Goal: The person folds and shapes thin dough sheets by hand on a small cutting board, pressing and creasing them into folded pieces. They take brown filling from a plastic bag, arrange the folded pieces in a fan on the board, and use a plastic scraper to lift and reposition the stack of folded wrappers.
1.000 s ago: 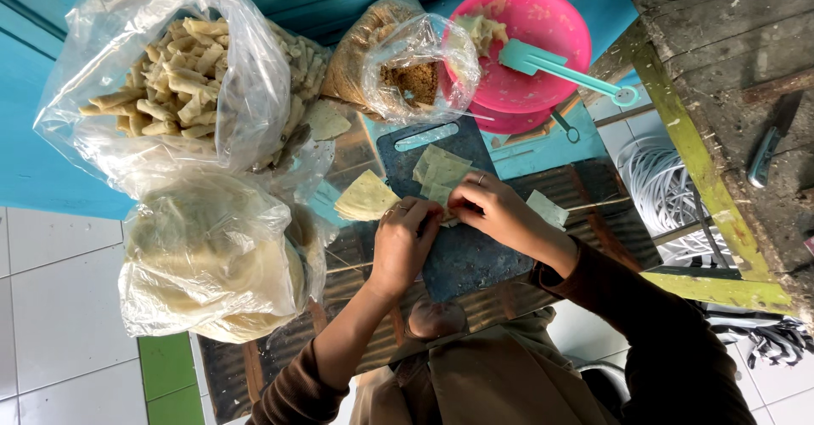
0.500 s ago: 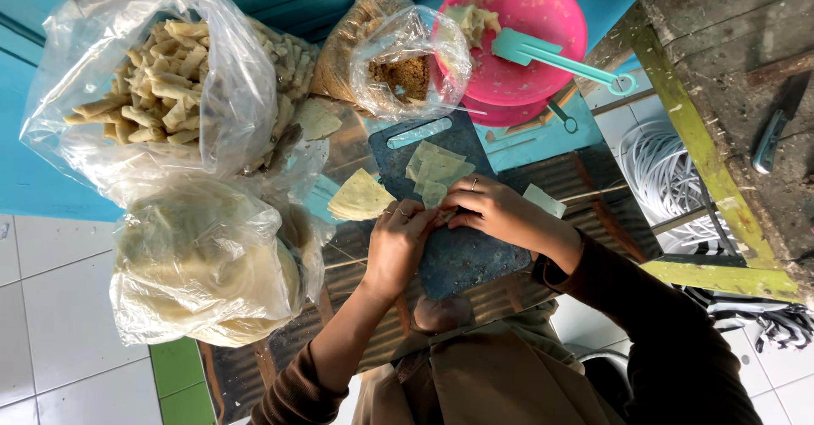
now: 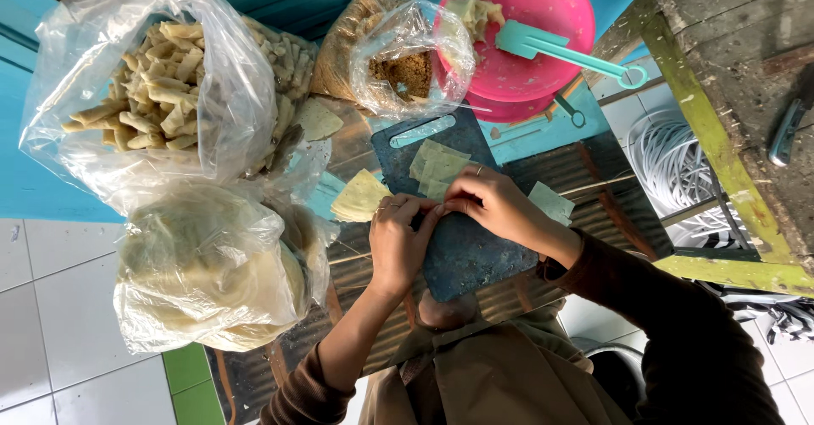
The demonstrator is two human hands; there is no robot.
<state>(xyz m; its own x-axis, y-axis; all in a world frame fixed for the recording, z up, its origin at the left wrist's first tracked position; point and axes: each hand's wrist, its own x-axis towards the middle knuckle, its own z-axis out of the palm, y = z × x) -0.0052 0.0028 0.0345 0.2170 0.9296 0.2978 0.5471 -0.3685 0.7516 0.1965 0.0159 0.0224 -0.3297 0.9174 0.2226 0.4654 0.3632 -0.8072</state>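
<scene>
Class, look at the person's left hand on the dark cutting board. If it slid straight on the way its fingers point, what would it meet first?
The left hand points toward the right hand, so it would most likely meet those fingers, which it already seems to touch, over the cutting board.

The cutting board (image 3: 462, 247) lies on the slatted table (image 3: 593, 171); thin dough sheets (image 3: 437, 169) rest on the board; the bowl (image 3: 530, 39) sits beyond it, a spatula (image 3: 560, 50) inside; two filled bags (image 3: 161, 162) lie to the left.

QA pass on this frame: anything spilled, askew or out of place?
Nothing spilled or damaged. Only loose bits: one wrapper lies off the cutting board between the bags, another by the right hand.
</scene>
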